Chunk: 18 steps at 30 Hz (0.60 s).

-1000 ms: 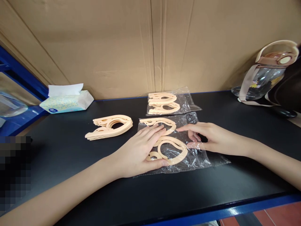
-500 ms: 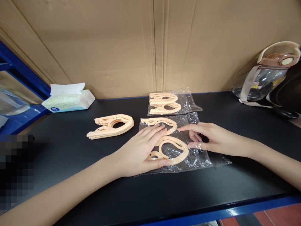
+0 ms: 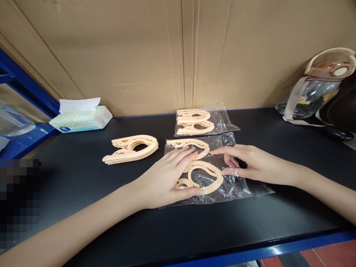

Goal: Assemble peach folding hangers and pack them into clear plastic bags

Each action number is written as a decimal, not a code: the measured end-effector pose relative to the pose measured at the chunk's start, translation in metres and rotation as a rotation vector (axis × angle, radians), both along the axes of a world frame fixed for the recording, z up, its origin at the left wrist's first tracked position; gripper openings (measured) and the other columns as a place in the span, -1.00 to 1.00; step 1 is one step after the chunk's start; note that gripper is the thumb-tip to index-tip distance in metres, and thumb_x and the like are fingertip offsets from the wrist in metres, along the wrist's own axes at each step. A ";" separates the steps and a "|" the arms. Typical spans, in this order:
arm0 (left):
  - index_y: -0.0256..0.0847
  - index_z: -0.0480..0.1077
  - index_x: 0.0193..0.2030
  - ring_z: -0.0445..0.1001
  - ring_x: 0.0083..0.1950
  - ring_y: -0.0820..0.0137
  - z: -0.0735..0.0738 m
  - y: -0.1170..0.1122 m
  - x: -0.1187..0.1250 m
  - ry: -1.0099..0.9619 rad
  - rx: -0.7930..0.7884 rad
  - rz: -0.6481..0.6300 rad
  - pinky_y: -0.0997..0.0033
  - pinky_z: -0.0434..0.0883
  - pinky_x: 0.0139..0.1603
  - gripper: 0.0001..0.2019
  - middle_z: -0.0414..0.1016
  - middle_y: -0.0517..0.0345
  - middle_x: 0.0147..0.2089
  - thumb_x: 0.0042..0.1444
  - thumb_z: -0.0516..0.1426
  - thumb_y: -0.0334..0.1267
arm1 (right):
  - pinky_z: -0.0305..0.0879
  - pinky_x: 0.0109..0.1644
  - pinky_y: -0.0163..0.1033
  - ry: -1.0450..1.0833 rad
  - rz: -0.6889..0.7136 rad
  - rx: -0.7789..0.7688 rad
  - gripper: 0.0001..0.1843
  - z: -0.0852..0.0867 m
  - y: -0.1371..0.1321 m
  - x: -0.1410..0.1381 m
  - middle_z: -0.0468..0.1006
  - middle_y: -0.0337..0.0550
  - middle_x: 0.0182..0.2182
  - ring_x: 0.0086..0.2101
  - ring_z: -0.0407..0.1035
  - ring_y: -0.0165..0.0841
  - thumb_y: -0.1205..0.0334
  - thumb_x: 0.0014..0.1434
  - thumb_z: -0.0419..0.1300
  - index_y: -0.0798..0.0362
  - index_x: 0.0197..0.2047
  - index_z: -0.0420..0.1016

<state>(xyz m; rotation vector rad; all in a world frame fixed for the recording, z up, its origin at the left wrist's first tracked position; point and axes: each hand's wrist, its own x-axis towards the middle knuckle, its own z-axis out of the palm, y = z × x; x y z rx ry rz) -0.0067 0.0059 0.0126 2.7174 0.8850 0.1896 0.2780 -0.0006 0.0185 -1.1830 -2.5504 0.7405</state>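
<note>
My left hand [image 3: 164, 178] lies flat, fingers together, on a clear plastic bag [image 3: 236, 185] that holds peach-coloured plastic hanger pieces [image 3: 207, 176]. My right hand [image 3: 247, 161] rests on the same bag's right part, index finger stretched toward the hangers, thumb pressed on the film and the other fingers curled under. A loose stack of the same peach pieces [image 3: 130, 148] lies to the left of the bag. A second filled bag [image 3: 200, 122] lies behind it.
All of this sits on a black tabletop [image 3: 83, 200] with a blue front edge, backed by a cardboard wall [image 3: 167, 55]. A tissue pack [image 3: 80, 116] stands at the back left. A clear water bottle with a strap [image 3: 317, 89] lies at the back right.
</note>
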 end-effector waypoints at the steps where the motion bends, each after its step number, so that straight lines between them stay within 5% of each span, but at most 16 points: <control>1: -0.29 -0.02 0.43 -0.06 0.49 0.06 0.000 0.000 0.000 -0.003 -0.002 0.000 -0.05 0.05 0.43 -0.17 -0.01 -0.16 0.48 0.23 -0.03 0.29 | 0.27 -0.26 -0.25 0.002 0.001 0.002 -0.46 0.000 0.000 0.000 0.43 -0.28 -0.39 -0.37 0.34 -0.37 -0.06 0.30 0.09 -0.14 0.30 0.25; 18: -0.30 -0.02 0.43 -0.06 0.49 0.09 -0.003 0.001 -0.001 -0.015 0.013 -0.002 -0.01 0.03 0.43 -0.16 -0.02 -0.13 0.48 0.23 -0.05 0.30 | 0.27 -0.26 -0.25 0.002 0.007 0.020 -0.47 0.000 0.001 0.001 0.45 -0.27 -0.39 -0.38 0.35 -0.37 -0.01 0.29 0.11 -0.13 0.29 0.28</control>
